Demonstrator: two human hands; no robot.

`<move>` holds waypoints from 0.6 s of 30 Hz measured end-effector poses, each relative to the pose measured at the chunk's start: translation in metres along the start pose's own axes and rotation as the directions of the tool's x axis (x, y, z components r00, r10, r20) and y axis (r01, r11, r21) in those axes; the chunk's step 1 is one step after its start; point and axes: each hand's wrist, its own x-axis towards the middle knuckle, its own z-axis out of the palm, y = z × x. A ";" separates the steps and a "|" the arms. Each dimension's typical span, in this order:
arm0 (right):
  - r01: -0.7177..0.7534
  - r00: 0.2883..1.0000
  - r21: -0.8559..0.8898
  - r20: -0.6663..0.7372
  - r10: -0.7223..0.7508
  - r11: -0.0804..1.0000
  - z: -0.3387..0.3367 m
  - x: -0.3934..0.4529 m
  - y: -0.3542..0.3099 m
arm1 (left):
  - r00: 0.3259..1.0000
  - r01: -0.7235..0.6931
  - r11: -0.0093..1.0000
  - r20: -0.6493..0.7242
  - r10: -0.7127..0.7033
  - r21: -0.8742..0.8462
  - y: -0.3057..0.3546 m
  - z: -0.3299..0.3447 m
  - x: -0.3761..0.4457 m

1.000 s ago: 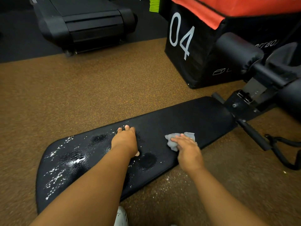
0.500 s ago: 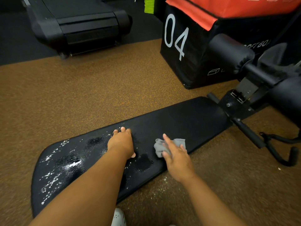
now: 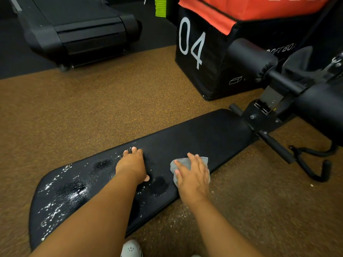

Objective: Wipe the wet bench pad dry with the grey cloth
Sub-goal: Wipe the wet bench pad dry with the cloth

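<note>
Both hands rest on the black bench pad (image 3: 204, 138). The right hand (image 3: 193, 175) lies flat with fingers spread, pressing the grey cloth (image 3: 182, 162) onto the pad near its near edge, about midway along its length. The left hand (image 3: 132, 165) is loosely curled, knuckles up, propped on the pad just left of the cloth and holding nothing. Droplets and dark wet patches cover the pad's left half, from beside the left hand out to its rounded end; the stretch right of the cloth looks dry and matte. Speckled brown rubber flooring (image 3: 92, 112) lies open beyond the pad's far edge. A black box marked "04" (image 3: 200, 58) stands past the pad's right end, roller pads (image 3: 250, 58) and frame close that end, and a treadmill (image 3: 79, 28) sits well beyond.
</note>
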 end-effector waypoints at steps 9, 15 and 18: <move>0.299 0.951 -0.045 -0.071 -0.302 0.953 -0.005 -0.022 0.045 | 1.000 0.010 0.999 0.015 -0.009 -0.033 0.001 -0.002 -0.004; -0.130 0.987 0.274 -0.054 0.150 0.953 0.005 -0.039 -0.001 | 1.000 0.006 1.000 0.008 -0.006 -0.017 0.000 -0.001 0.000; 0.033 0.998 0.367 -0.070 -0.007 0.930 0.010 -0.061 0.001 | 1.000 0.002 1.000 0.005 -0.002 -0.023 0.000 -0.001 0.000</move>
